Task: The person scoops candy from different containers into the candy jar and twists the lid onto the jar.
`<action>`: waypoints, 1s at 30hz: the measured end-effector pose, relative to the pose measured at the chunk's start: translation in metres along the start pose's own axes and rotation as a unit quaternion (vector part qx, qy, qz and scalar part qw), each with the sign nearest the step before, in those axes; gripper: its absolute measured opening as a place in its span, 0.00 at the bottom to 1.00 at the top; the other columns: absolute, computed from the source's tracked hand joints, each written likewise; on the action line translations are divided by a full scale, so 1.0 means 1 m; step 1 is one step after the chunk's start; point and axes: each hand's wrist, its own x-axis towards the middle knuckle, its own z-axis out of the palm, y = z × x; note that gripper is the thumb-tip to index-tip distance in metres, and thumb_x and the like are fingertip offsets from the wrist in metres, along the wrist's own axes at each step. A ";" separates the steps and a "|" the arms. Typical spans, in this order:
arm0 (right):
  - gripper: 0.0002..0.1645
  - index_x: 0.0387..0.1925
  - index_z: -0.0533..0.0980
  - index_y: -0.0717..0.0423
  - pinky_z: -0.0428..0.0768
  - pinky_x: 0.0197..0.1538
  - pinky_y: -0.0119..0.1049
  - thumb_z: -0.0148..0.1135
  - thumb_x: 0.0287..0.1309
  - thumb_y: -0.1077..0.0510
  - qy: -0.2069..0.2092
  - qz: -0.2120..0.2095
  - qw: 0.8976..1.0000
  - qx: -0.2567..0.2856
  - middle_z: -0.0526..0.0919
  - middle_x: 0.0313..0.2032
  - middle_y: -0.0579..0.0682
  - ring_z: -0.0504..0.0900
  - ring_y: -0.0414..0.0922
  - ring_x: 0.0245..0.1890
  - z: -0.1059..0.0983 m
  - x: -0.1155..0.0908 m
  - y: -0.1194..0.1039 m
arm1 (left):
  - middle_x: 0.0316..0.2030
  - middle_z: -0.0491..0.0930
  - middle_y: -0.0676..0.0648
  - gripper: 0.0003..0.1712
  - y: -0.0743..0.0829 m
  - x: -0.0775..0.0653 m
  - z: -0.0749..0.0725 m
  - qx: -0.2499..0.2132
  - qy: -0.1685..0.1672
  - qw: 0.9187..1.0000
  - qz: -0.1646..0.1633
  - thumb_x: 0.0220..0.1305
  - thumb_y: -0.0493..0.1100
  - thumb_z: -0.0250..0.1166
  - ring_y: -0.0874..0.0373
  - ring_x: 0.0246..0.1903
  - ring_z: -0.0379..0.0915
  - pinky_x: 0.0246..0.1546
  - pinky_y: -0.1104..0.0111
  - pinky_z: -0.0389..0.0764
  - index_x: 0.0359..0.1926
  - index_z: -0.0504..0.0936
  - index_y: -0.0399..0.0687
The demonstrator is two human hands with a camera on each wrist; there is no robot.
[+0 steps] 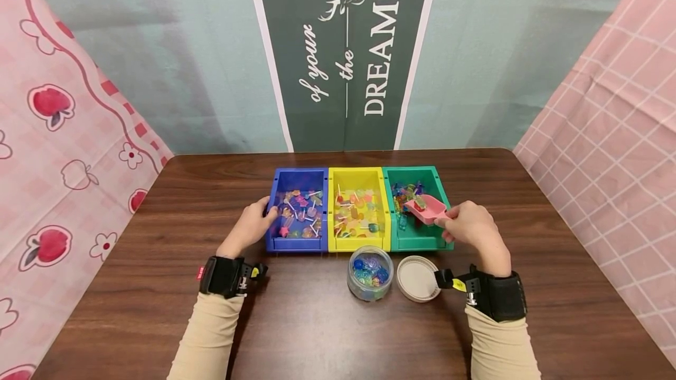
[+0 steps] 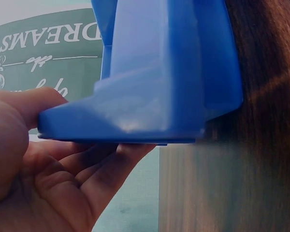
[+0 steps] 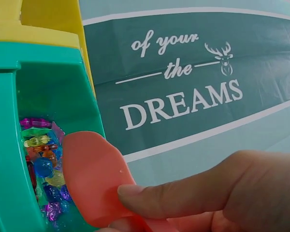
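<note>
In the head view my left hand (image 1: pixel 249 226) grips the outer side wall of the blue bin (image 1: pixel 271 244). The left wrist view has the thumb on one face of that blue wall (image 2: pixel 140 104) and the fingers on the other. My right hand (image 1: pixel 472 227) pinches a small pink scoop (image 1: pixel 434 209) by its handle. A few clear plastic pieces (image 1: pixel 419 203) lie in the scoop, which is over the green bin (image 1: pixel 422 242). Colourful translucent gems (image 3: pixel 44 166) are heaped at one side of that bin. The right thumb presses on the scoop (image 3: pixel 94 174).
The yellow bin (image 1: pixel 359 244) stands between the other two, holding lollipop-like and candy-like charms. In front are a clear jar (image 1: pixel 369 293) with blue and coloured beads and its white lid (image 1: pixel 418 278), on a brown wooden table (image 1: pixel 317 333). A printed cloth (image 1: pixel 227 75) hangs behind.
</note>
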 end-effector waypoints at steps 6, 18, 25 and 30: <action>0.22 0.38 0.81 0.71 0.77 0.36 0.49 0.58 0.60 0.52 -0.001 -0.004 1.000 0.003 0.85 0.17 0.53 0.82 0.52 0.28 -0.001 -0.001 0.001 | 0.49 0.76 0.27 0.27 0.000 0.000 -0.001 0.003 0.001 1.000 0.005 0.69 0.39 0.48 0.43 0.44 0.74 0.51 0.46 0.75 0.63 0.62 0.23; 0.21 0.38 0.81 0.71 0.77 0.39 0.52 0.59 0.59 0.53 -0.002 -0.015 1.000 0.004 0.84 0.16 0.51 0.83 0.52 0.27 -0.004 -0.001 0.000 | 0.51 0.75 0.26 0.27 0.000 -0.001 0.000 -0.001 -0.001 1.000 0.005 0.70 0.39 0.48 0.43 0.44 0.73 0.52 0.45 0.75 0.63 0.61 0.23; 0.21 0.39 0.80 0.72 0.77 0.37 0.50 0.59 0.59 0.54 -0.007 -0.031 0.999 0.004 0.84 0.16 0.51 0.82 0.51 0.26 -0.006 -0.001 0.003 | 0.51 0.76 0.26 0.27 -0.002 0.000 0.001 0.000 0.000 1.000 0.005 0.70 0.39 0.48 0.43 0.45 0.74 0.51 0.46 0.75 0.64 0.61 0.23; 0.22 0.41 0.79 0.73 0.78 0.36 0.48 0.59 0.59 0.53 -0.011 -0.041 0.999 0.011 0.84 0.16 0.50 0.82 0.48 0.24 -0.007 -0.002 0.005 | 0.51 0.75 0.25 0.27 -0.001 0.001 0.000 0.000 0.002 1.000 0.005 0.69 0.39 0.48 0.42 0.45 0.73 0.52 0.45 0.75 0.63 0.61 0.23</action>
